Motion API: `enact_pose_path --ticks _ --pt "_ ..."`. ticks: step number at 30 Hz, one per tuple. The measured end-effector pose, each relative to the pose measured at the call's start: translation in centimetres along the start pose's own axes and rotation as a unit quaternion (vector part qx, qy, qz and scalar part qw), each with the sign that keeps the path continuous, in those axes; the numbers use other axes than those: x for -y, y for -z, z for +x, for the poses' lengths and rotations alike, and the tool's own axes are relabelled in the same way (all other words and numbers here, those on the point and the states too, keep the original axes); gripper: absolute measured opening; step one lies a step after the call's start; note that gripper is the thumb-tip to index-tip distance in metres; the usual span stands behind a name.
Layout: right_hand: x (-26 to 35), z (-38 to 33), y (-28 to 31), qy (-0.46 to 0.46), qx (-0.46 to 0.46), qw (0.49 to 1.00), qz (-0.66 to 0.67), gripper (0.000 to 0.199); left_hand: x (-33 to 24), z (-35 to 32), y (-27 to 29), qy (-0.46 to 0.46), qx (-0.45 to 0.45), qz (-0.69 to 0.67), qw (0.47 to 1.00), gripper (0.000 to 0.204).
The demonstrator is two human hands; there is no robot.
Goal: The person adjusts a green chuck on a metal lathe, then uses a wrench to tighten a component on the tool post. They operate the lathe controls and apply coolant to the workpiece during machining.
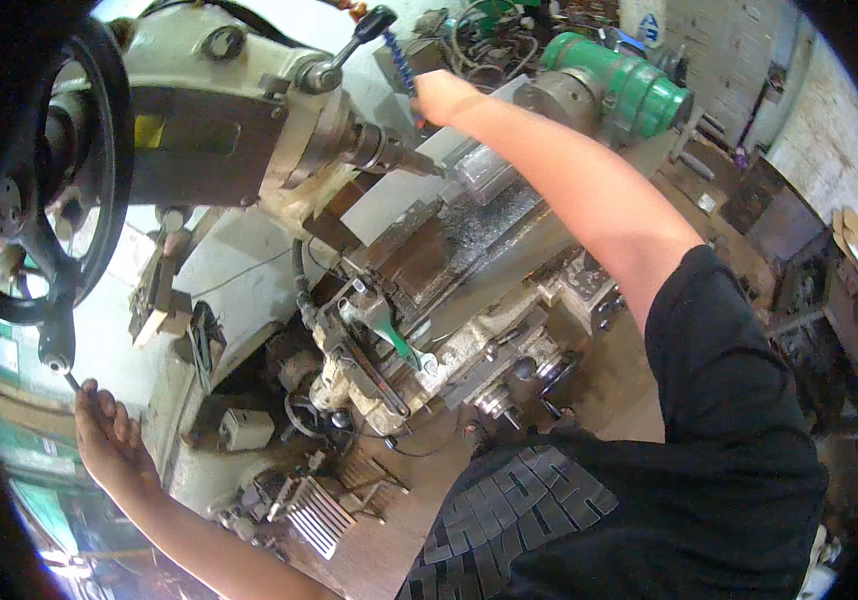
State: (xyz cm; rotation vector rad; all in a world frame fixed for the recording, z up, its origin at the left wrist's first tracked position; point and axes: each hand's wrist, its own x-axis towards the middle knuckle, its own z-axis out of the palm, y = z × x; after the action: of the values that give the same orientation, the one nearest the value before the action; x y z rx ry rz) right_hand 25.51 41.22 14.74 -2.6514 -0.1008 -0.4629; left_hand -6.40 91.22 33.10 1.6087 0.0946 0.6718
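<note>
At the lower left, my left hand [115, 440] is curled at the thin handle [72, 381] that sticks out from the rim of a large black handwheel [121, 160]. My right arm reaches far forward, and my right hand [445, 98] is closed around the lower part of a blue segmented coolant hose [397, 62]. Below that hand, the spindle of a milling machine [374, 148] points its cutter toward a grey metal block [484, 170]. Metal chips cover the machine table [494, 235] around the block. My right fingertips are mostly hidden.
A green-handled brush [389, 330] lies on the machine's near end, above cranks and dials [497, 402]. A black-knobbed lever [354, 48] rises beside the hose. A green motor-like cylinder [619, 85] sits beyond the table. Slatted wooden stool [321, 515] stands on the floor; metal shelving [829, 340] is at right.
</note>
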Motion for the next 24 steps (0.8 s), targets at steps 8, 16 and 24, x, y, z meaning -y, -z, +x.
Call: enact_pose_path --ticks 8,16,24 --pt "-4.7 2.8 2.8 0.184 -0.076 0.972 -0.127 0.024 -0.6 0.3 0.4 0.015 0.009 0.048 0.999 0.027" --pt "-2.7 -2.5 4.6 0.002 -0.050 0.997 -0.053 0.045 -2.0 -0.6 -1.9 0.019 -0.036 0.147 0.988 0.027" --pt "-1.1 -22.9 12.0 -0.064 -0.278 0.956 0.065 0.039 5.4 1.6 -7.4 -0.079 -0.068 0.115 0.988 0.038"
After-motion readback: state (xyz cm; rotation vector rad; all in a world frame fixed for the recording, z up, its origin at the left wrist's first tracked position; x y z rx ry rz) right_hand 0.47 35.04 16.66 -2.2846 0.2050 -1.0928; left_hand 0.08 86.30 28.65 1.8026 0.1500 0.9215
